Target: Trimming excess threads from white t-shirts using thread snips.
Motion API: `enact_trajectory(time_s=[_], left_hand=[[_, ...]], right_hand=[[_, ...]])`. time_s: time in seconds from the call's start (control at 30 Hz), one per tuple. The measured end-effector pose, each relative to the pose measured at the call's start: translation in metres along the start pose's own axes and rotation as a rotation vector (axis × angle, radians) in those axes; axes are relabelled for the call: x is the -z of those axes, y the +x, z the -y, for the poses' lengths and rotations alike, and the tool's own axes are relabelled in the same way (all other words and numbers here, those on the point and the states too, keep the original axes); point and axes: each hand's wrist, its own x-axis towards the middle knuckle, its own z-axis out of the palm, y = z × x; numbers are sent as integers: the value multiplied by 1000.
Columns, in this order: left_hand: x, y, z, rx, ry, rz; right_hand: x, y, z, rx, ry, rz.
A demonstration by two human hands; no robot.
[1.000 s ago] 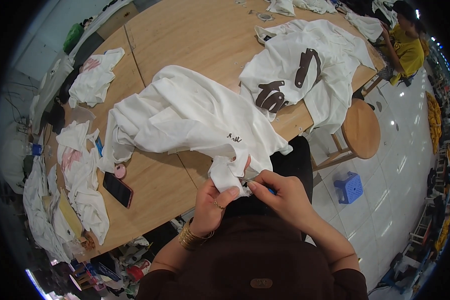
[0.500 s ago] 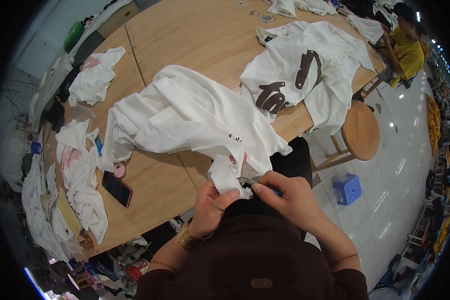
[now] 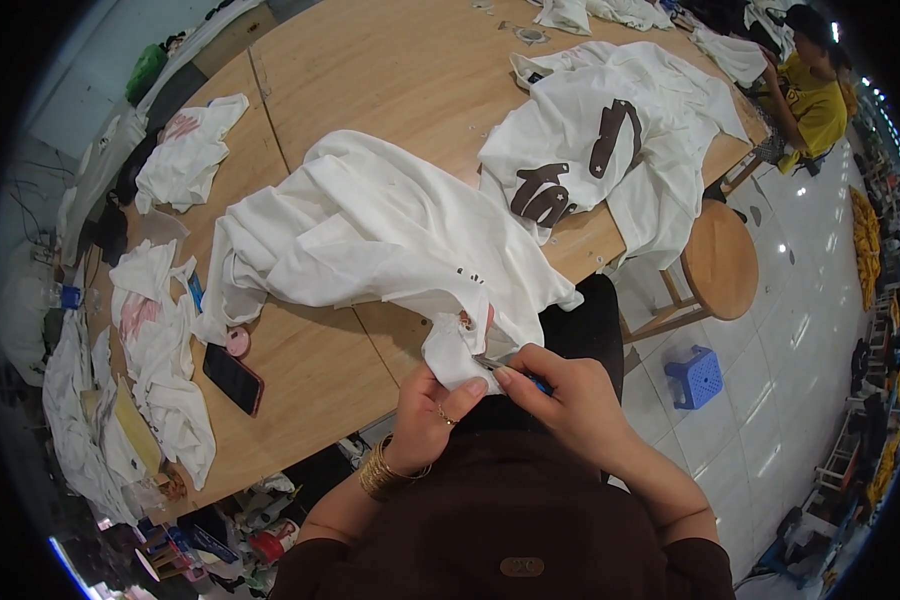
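A white garment (image 3: 360, 215) lies rumpled on the table, its near end hanging over the edge toward me. My left hand (image 3: 428, 412), wearing a ring and bangles, is closed on a bunched fold of that end, thumb on top. In my right hand (image 3: 568, 395) is a small cutting tool that looks like thread snips (image 3: 489, 364); a bit of blue handle shows under the fingers. The metal tip touches the fold just beside my left thumb. A few dark marks (image 3: 470, 275) show on the garment.
Another white garment with dark brown print (image 3: 660, 110) lies at the table's right. On the left are a phone (image 3: 233, 380), a pink round object (image 3: 238, 342) and stained white cloths (image 3: 160, 345). A wooden stool (image 3: 720, 260) and blue plastic stool (image 3: 697, 378) stand right; a person in yellow (image 3: 815, 110) sits beyond.
The snips' tip has moved slightly left and up, further over the fold. Both hands have drawn closer together, and the frayed-looking cloth edge between them has turned out of sight.
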Motion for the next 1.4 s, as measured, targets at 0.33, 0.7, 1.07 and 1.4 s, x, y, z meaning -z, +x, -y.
enact_trajectory(time_s=[0.33,0.7,1.07,1.4], left_hand=[[2,-4,5,81,0,36],[7,4,18,215,-247,43],[16,8,-10,-231,987,40],[25,17,6,-43,347,-80]], right_hand=[[-5,7,-7,-84,156,-86],[-11,16,-26,185,130,-195],[-11,22,-28,503,-64,-266],[0,28,-30,388,31,-129]])
